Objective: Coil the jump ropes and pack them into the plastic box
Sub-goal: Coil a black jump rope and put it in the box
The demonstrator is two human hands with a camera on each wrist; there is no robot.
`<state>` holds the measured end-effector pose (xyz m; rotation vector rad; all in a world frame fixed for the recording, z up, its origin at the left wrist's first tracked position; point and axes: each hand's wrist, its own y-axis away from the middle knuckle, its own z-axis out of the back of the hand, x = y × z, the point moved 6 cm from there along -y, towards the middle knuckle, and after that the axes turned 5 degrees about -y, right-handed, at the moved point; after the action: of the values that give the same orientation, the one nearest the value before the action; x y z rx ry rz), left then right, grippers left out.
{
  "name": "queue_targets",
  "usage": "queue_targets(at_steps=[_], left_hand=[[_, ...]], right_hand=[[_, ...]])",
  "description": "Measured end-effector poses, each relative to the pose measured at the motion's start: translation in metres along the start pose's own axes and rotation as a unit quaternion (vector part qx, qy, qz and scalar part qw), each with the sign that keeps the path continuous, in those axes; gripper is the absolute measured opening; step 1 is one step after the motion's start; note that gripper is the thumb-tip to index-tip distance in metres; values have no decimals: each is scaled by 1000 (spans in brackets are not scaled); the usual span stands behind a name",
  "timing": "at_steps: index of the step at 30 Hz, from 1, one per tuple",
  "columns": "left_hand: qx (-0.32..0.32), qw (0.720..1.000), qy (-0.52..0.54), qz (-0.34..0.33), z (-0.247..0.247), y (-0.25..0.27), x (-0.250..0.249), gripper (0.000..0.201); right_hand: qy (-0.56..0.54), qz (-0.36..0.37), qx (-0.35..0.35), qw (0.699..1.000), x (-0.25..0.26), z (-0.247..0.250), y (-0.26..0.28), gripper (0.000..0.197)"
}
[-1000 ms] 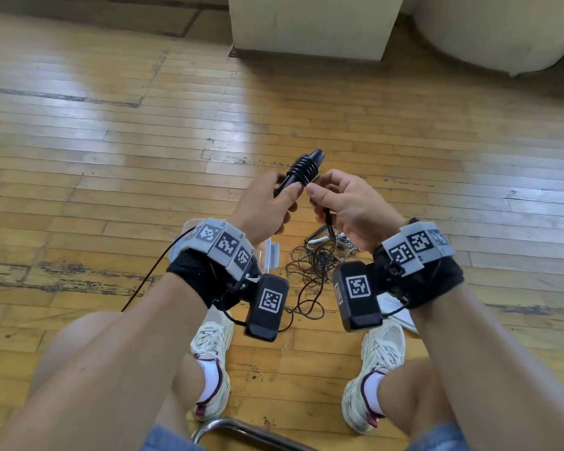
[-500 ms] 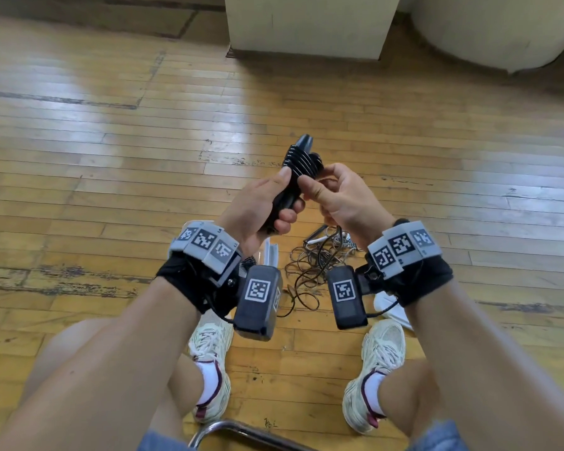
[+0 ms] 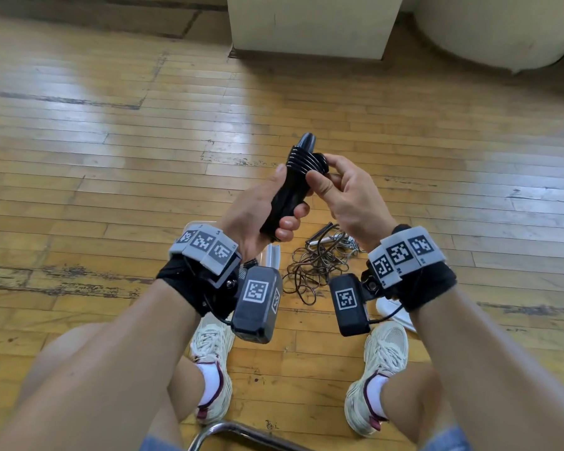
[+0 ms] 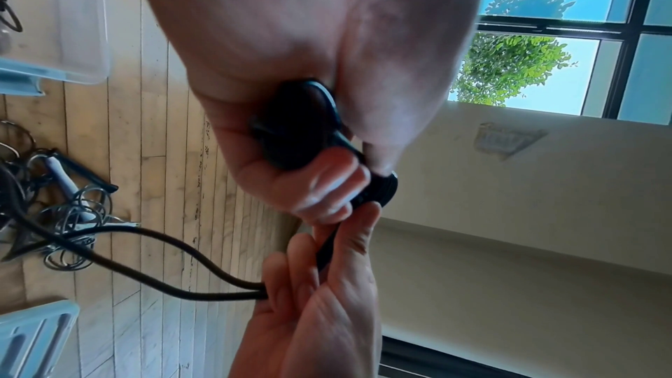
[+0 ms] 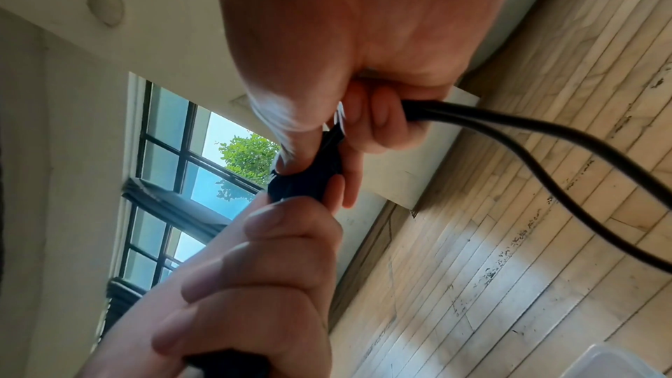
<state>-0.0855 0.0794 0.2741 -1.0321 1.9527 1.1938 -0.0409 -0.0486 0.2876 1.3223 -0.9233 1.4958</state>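
My left hand (image 3: 267, 209) grips the black jump-rope handles (image 3: 290, 187) upright in front of me; several turns of black rope (image 3: 306, 159) are wound round their upper part. My right hand (image 3: 336, 187) pinches that rope (image 5: 509, 131) beside the windings, and a doubled length trails from its fingers down to the floor (image 4: 163, 243). A tangled heap of other jump ropes (image 3: 319, 265) lies on the floor under my hands. The clear plastic box (image 3: 272, 255) sits on the floor, mostly hidden behind my left wrist; its wall shows in the left wrist view (image 4: 61, 39).
Wooden plank floor (image 3: 111, 157) all around. A pale block (image 3: 313, 24) and a rounded pale shape (image 3: 495, 27) stand at the far edge. My two shoes (image 3: 212, 359) rest near the heap. A white lid (image 3: 394, 314) lies by my right wrist. A chair's metal tube (image 3: 235, 431) is below.
Both hands have lifted slightly, and the handles have tipped more upright. My right hand has carried the rope round to the windings' right side.
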Motion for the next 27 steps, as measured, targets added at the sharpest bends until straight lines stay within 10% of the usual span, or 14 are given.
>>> queue_targets(at_steps=[13, 17, 20, 24, 27], left_hand=[[2, 999, -34, 35, 8, -3, 1, 63], [-90, 977, -192, -30, 17, -6, -6, 61], [-171, 880, -421, -138, 21, -5, -17, 40], [-227, 675, -684, -158, 14, -6, -8, 63], [-279, 607, -716, -203, 11, -3, -10, 47]], right_hand=[[-39, -2, 11, 999, 7, -2, 4, 43], [-32, -23, -38, 999, -2, 2, 0, 43], [-6, -45, -83, 996, -14, 7, -5, 44], [8, -67, -123, 990, -26, 4, -6, 44], [18, -67, -137, 988, -26, -2, -5, 41]])
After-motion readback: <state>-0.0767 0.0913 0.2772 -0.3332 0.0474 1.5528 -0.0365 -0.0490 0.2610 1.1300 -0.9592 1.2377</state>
